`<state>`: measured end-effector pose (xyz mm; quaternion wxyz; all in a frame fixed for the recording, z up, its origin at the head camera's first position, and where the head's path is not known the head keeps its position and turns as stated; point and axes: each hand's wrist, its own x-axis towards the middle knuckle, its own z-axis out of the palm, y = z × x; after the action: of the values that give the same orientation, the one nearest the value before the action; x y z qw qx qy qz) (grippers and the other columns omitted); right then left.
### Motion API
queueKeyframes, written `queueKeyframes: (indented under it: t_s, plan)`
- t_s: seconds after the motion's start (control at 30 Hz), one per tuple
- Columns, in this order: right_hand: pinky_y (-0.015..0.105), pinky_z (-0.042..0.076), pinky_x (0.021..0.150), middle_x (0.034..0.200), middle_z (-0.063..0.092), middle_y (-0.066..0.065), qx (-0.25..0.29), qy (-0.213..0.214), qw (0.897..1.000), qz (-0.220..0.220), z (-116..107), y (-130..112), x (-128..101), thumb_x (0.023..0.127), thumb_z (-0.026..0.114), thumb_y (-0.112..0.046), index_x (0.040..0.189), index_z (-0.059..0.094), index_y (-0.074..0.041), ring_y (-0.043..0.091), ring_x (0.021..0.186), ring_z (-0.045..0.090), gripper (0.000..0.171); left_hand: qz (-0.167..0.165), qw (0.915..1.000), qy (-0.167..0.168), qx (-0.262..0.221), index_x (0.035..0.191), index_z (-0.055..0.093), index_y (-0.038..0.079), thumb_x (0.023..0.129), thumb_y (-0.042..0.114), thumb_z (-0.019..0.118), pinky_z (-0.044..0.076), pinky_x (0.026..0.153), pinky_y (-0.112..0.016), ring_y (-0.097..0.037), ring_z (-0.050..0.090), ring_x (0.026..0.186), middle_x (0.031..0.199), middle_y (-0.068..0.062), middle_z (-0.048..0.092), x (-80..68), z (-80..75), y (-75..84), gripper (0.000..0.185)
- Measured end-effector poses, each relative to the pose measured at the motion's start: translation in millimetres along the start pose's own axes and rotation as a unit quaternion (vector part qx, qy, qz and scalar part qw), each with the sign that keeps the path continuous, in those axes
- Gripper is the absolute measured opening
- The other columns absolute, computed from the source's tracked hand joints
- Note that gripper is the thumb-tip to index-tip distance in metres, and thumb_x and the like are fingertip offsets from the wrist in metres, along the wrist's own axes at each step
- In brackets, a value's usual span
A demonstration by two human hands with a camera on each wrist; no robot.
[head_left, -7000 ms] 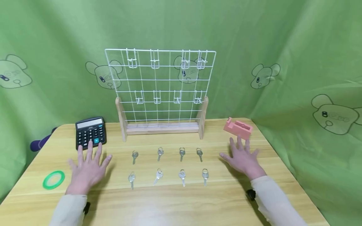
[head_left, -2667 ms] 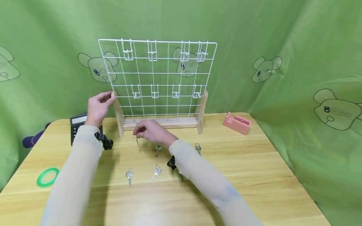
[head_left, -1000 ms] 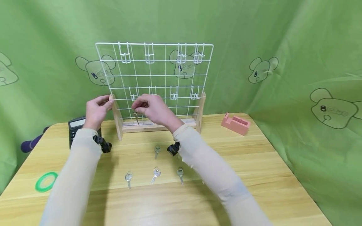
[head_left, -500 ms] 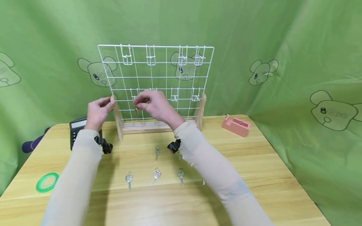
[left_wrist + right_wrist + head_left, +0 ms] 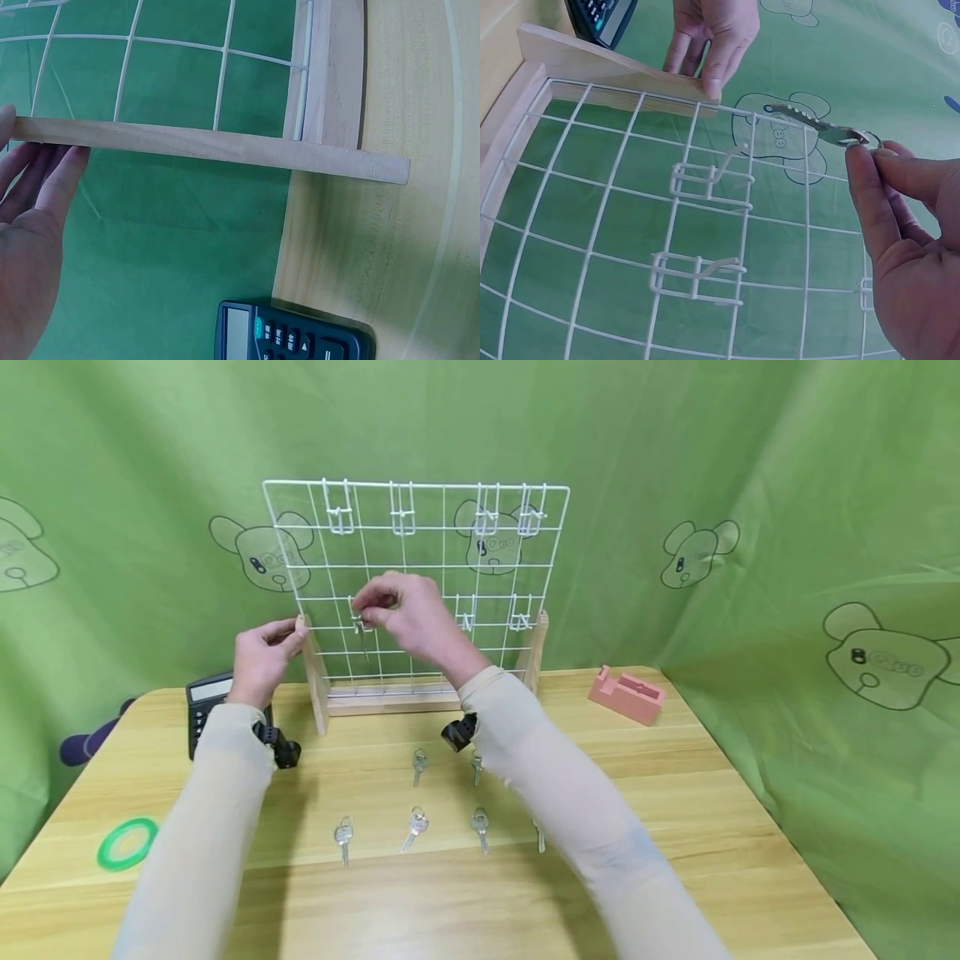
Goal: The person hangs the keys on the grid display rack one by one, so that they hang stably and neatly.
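Note:
My left hand (image 5: 262, 662) grips the top of the left wooden upright (image 5: 315, 685) of a white wire grid rack (image 5: 480, 566). In the left wrist view, thumb and fingers lie on opposite sides of that upright. Between thumb and fingertips, my right hand (image 5: 416, 614) pinches a silver key (image 5: 825, 133) by its small ring end. In the head view this key hangs blade down in front of the grid, right at the lower left hook (image 5: 357, 623), which it and the fingers partly cover. Other white hooks (image 5: 402, 518) hang along the grid in two rows.
Several ringed keys (image 5: 343, 835) lie on the wooden table (image 5: 375, 910) before the rack. A black calculator (image 5: 201, 710), partly behind the left arm, and a green tape roll (image 5: 105, 852) are at left. A pink tape dispenser (image 5: 627, 696) stands at right, near the green curtain (image 5: 750, 635).
Both hands were spread over the table at first. The left has taken hold of the upright; the right picked up the back left key and raised it to the lower left hook.

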<state>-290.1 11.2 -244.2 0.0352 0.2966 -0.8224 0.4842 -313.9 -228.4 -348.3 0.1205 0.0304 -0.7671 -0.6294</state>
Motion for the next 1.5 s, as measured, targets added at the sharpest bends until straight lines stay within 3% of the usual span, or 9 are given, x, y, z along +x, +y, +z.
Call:
queueKeyframes:
  t_s: [0.57, 0.83, 1.17, 1.5]
  plan:
    - [0.015, 0.055, 0.076, 0.098, 0.067, 0.005, 0.003, 0.067, 0.997, -0.026, -3.3, -18.4, 17.9, 0.091, 0.067, 0.002, 0.103, 0.071, -0.001, 0.013, 0.087, 0.063, 0.014, -0.004, 1.0, -0.002, -0.007, 0.136, 0.054, -0.001, 0.097, 0.018, 0.065, 0.051, 0.1, -0.032, -0.023, 0.058, 0.108, 0.127, -0.021, 0.057, -1.1, 0.0, 0.8, 0.044]
    - [0.014, 0.055, 0.076, 0.099, 0.069, 0.004, -0.007, 0.085, 0.996, -0.033, -5.7, -24.1, 24.7, 0.092, 0.067, 0.0, 0.103, 0.072, -0.005, 0.011, 0.086, 0.063, 0.013, 0.006, 1.0, 0.002, -0.005, 0.135, 0.055, -0.001, 0.096, 0.021, 0.066, 0.051, 0.1, -0.032, -0.021, 0.058, 0.106, 0.123, -0.02, 0.058, 0.9, 0.8, -2.2, 0.046]
    - [0.013, 0.054, 0.076, 0.097, 0.065, 0.004, -0.021, 0.1, 0.993, -0.065, -9.5, -36.4, 35.1, 0.091, 0.068, 0.002, 0.103, 0.071, -0.001, 0.013, 0.087, 0.063, 0.013, 0.007, 0.9999, 0.005, -0.008, 0.135, 0.055, -0.001, 0.096, 0.022, 0.067, 0.052, 0.098, -0.03, -0.02, 0.058, 0.105, 0.125, -0.02, 0.058, 1.9, 1.0, -2.0, 0.047]
    - [0.012, 0.053, 0.075, 0.096, 0.066, 0.003, -0.021, 0.127, 0.991, -0.049, -11.9, -51.4, 47.0, 0.091, 0.067, 0.003, 0.102, 0.071, -0.003, 0.012, 0.087, 0.062, 0.013, 0.004, 1.0, 0.004, -0.004, 0.135, 0.055, 0.0, 0.097, 0.02, 0.065, 0.052, 0.097, -0.026, -0.022, 0.057, 0.109, 0.128, -0.02, 0.057, 2.3, 0.1, -4.6, 0.045]
